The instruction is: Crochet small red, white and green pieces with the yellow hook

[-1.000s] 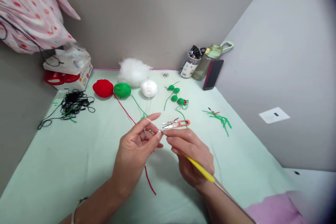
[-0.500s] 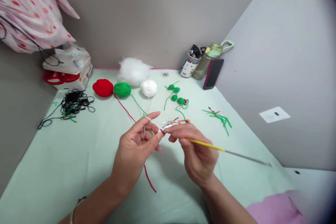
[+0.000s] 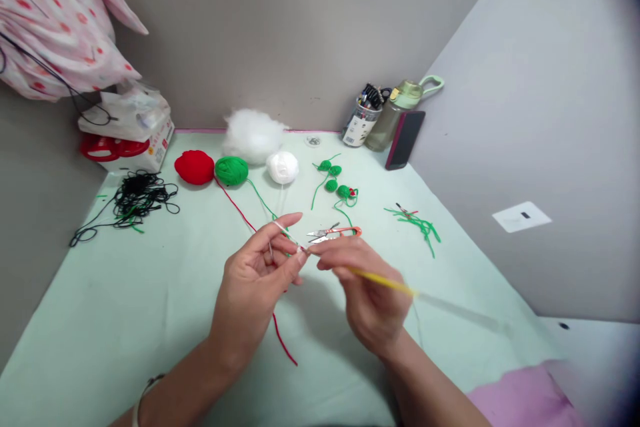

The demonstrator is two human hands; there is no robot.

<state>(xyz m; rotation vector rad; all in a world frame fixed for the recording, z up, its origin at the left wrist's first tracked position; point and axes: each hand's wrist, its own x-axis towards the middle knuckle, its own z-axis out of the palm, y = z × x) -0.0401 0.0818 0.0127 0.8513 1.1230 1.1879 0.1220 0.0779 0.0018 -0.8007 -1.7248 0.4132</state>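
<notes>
a small red-and-white yarn piece (image 3: 301, 251) sits pinched at the fingertips of the left hand (image 3: 253, 277), with white yarn (image 3: 284, 231) running over its raised forefinger. the right hand (image 3: 373, 293) grips a yellow-handled hook (image 3: 385, 279), front end at the piece, rear end blurred. just beyond lie orange snips (image 3: 354, 231); farther back, a red ball (image 3: 195, 167), green ball (image 3: 231, 171) and white ball (image 3: 283, 167) stand before fluffy stuffing (image 3: 254, 136).
</notes>
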